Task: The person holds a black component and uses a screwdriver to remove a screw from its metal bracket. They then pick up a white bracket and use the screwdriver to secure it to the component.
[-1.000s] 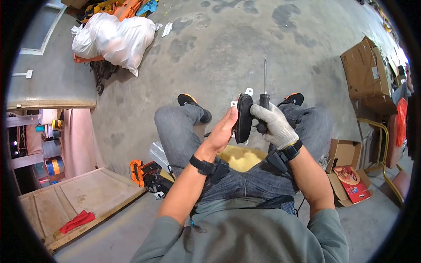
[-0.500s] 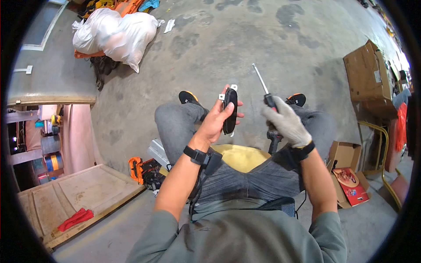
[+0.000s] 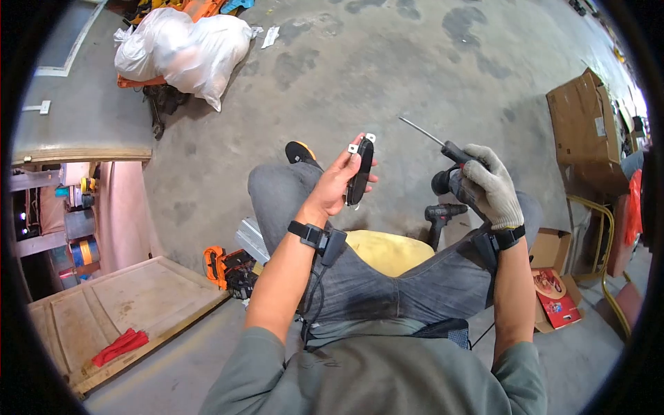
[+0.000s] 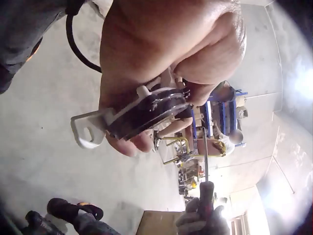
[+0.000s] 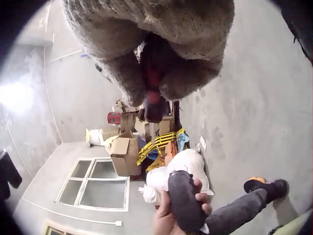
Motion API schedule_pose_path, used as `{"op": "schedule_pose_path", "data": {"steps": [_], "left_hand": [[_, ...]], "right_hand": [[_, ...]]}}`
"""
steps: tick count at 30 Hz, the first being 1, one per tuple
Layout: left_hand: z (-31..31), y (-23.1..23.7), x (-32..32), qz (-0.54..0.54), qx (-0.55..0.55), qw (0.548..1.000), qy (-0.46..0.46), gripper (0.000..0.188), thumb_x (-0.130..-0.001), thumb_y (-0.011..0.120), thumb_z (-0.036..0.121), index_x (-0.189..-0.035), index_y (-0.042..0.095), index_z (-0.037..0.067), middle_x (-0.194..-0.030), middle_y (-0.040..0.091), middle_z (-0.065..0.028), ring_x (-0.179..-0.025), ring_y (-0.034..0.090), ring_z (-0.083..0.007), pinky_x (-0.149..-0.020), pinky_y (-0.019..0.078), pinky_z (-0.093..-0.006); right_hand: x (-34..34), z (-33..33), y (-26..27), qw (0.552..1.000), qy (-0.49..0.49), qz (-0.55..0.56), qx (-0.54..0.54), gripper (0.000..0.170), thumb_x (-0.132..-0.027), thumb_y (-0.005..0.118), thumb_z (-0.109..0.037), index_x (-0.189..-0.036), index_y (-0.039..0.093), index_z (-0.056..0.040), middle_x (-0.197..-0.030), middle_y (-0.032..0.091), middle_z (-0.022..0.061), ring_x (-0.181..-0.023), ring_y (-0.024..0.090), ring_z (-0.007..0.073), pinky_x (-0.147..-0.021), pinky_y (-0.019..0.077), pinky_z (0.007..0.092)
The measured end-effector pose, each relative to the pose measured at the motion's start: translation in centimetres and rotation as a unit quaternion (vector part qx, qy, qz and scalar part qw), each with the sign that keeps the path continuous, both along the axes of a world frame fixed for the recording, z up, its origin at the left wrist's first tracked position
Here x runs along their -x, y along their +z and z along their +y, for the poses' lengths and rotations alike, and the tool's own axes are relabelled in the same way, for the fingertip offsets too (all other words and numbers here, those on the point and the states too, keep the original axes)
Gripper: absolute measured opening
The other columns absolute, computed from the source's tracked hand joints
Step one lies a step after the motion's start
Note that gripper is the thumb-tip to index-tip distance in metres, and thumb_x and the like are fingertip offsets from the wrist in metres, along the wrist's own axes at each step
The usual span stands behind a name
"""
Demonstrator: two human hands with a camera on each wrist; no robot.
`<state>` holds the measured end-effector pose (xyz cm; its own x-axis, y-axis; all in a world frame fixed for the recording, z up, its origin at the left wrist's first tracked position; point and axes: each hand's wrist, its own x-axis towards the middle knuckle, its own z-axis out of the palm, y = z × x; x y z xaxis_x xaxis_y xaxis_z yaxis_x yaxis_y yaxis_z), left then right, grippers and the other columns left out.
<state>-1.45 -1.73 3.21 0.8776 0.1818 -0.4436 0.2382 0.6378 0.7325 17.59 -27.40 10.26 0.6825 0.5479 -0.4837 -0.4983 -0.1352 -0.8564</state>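
My bare left hand [image 3: 330,188] grips an oblong black part with white bracket tabs [image 3: 360,173], thumb on one side and fingers behind it. In the left wrist view this part [image 4: 151,112] looks glossy and dark, one holed tab sticking out. In the right wrist view its broad face [image 5: 186,203] appears matte and rounded. My right hand [image 3: 494,188], in a knitted glove, holds a screwdriver [image 3: 454,152] by its black and red handle, the shaft slanting up and left, apart from the part. A cordless drill [image 3: 443,216] lies beyond the yellow seat, left of the right hand.
I sit on a yellow seat [image 3: 389,250], knees spread. White sacks [image 3: 197,59] lie at the far left, a large cardboard box [image 3: 584,124] at the right. An open box with a red card [image 3: 557,297] stands by my right leg, orange and black gear [image 3: 225,271] by my left.
The gloved hand has drawn the screwdriver away to the right, its shaft tilting leftward, uncovering the drill. The left hand has shifted slightly left with the black part.
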Motion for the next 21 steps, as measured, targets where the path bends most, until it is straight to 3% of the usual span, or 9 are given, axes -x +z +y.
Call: {"op": "schedule_pose_path", "data": {"steps": [4, 6, 7, 13, 21], "left_hand": [[-0.7, -0.3, -0.4, 0.008, 0.026, 0.999, 0.018, 0.055, -0.107, 0.044, 0.034, -0.158, 0.024, 0.025, -0.122, 0.059, -0.0097, -0.096, 0.065, -0.0194, -0.08, 0.0592, -0.0337], [-0.7, -0.6, -0.5, -0.004, 0.039, 0.999, 0.02, 0.054, -0.107, 0.042, 0.034, -0.158, 0.024, 0.026, -0.123, 0.058, -0.0097, -0.096, 0.065, -0.0194, -0.08, 0.0592, -0.0335], [-0.8, -0.7, -0.5, -0.014, 0.052, 0.998, 0.02, 0.053, -0.108, 0.041, 0.034, -0.158, 0.024, 0.026, -0.124, 0.058, -0.0098, -0.097, 0.065, -0.0195, -0.08, 0.0592, -0.0333], [-0.7, -0.4, -0.2, 0.0, -0.024, 1.0, 0.014, 0.054, -0.108, 0.042, 0.036, -0.158, 0.024, 0.028, -0.125, 0.056, -0.0072, -0.099, 0.062, -0.0179, -0.08, 0.0558, -0.0301], [-0.5, -0.4, 0.1, -0.016, -0.024, 1.0, 0.009, 0.057, -0.106, 0.044, 0.037, -0.158, 0.024, 0.027, -0.122, 0.056, -0.0062, -0.099, 0.062, -0.0172, -0.079, 0.0555, -0.03]], "right_hand": [[-0.3, 0.6, -0.9, 0.999, 0.031, 0.012, -0.021, 0.043, -0.087, 0.067, -0.01, -0.127, 0.057, 0.0027, -0.09, 0.057, 0.0044, -0.067, 0.051, 0.0075, -0.055, 0.0387, 0.0199], [-0.1, 1.4, -0.8, 0.999, 0.052, -0.001, 0.018, 0.042, -0.089, 0.066, -0.013, -0.127, 0.058, 0.0009, -0.091, 0.058, 0.0047, -0.066, 0.051, 0.007, -0.052, 0.038, 0.0204], [0.1, 1.9, 0.0, 0.997, 0.055, -0.017, 0.056, 0.039, -0.092, 0.064, -0.019, -0.127, 0.059, -0.0022, -0.085, 0.058, 0.0028, -0.062, 0.05, 0.0064, -0.05, 0.0372, 0.0202], [-0.4, 2.3, -1.3, 0.996, 0.087, 0.005, 0.034, 0.035, -0.097, 0.06, -0.027, -0.126, 0.061, -0.0072, -0.069, 0.053, -0.0023, -0.053, 0.044, 0.0052, -0.046, 0.0346, 0.0215], [-0.4, 2.2, -1.5, 0.995, 0.088, 0.029, 0.026, 0.032, -0.099, 0.059, -0.025, -0.125, 0.061, -0.0081, -0.068, 0.051, -0.0029, -0.052, 0.042, 0.004, -0.043, 0.0316, 0.0204]]}}
